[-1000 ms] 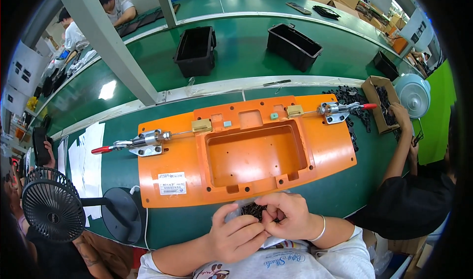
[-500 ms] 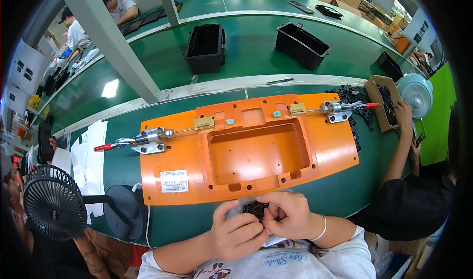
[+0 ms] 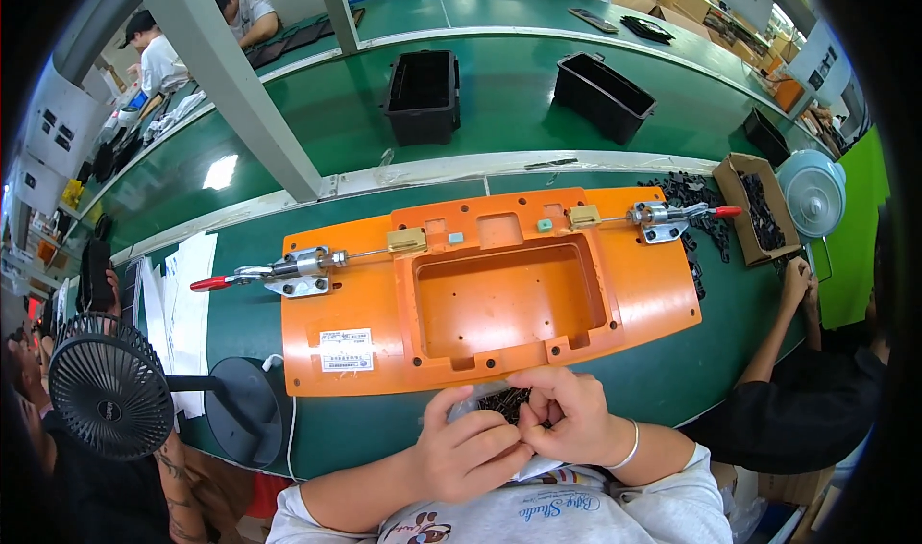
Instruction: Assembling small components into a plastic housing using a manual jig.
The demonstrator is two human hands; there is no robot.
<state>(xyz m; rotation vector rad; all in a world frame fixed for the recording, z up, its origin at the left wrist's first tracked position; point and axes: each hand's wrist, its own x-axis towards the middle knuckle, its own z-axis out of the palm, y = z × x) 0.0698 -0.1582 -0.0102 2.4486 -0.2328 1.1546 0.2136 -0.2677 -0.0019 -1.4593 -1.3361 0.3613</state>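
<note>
Just in front of my body, my left hand [image 3: 471,448] and my right hand [image 3: 569,419] meet at their fingertips. Both have curled, closed fingers, and whatever lies in the pinch is too small or hidden to name. Behind the fingertips sits a clear plastic bag [image 3: 463,409] of small dark, thin pieces [image 3: 501,404], perhaps screws, partly covered by my hands. Beyond them lies a large orange fixture [image 3: 634,294] with a rectangular recess. A red-handled toggle clamp [image 3: 305,267] is mounted at its left, and another clamp [image 3: 663,216] at its right.
A black fan [image 3: 110,390] and white papers [image 3: 192,304] are at left. At right are loose black parts [image 3: 687,193], a carton of black parts [image 3: 759,208], a light-blue lidded container [image 3: 812,193] and a co-worker's hands [image 3: 802,285]. Two black bins [image 3: 423,97] [image 3: 603,97] stand across the rail.
The co-worker's hand on the right has come down from the carton toward their other hand. My view has shifted slightly; my own hands stay together in nearly the same pose.
</note>
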